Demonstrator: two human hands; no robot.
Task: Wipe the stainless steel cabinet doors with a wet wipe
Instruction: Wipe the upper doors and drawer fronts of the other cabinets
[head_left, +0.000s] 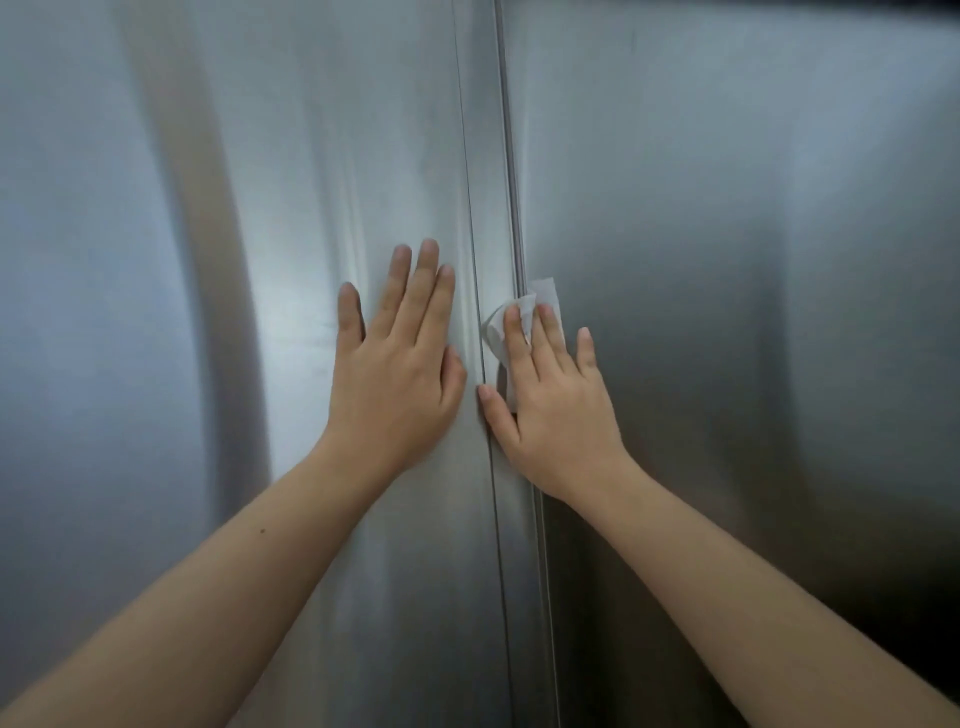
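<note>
Pressing a wet wipe (524, 322) flat-fingered at the doors' seam, center frame, the right hand (550, 395) works mid-task; the left hand (400, 364) rests open on the left door (156, 312); progress unclear.

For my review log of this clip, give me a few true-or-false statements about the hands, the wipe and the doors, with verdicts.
1. The left hand lies flat on the left door. True.
2. The wipe is under the left hand. False: it is under the fingers of the right hand.
3. The wipe lies at the inner edge of the right door. True.
4. The right hand is balled into a fist. False: its fingers are stretched out, pressing the wipe.
</note>
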